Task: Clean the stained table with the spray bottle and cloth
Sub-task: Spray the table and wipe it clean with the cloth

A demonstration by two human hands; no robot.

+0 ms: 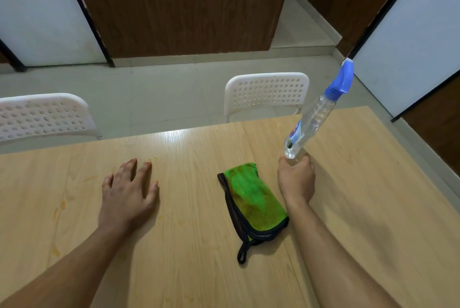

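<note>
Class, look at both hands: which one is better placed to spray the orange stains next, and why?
The right hand: it already grips the base of the spray bottle. The left hand lies open and flat on the table, beside the stains.

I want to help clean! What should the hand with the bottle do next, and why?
Probably swing the spray bottle left and aim it at the orange stains. The right hand grips its base, tilted away from them, and the green cloth lies unused on the table.
</note>
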